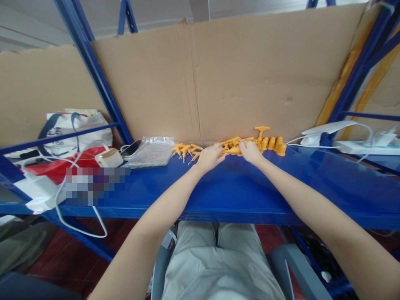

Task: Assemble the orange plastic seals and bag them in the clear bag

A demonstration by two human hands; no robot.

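A white, dark-handled bag [89,121] sits far left, cardboard [250,71] lines the back, a power strip [351,147] lies right.

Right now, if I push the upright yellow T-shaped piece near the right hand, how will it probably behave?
The T-shaped piece may tip easily, since its wide bar sits on a narrow stem. It is probably stiff, as the bar shows no sag. Pushed rightward, it could knock the rounded yellow pieces close beside it.

Dark lettering [56,130] observed on the white tote bag [86,130], left of frame: too small and slanted; no text legible.
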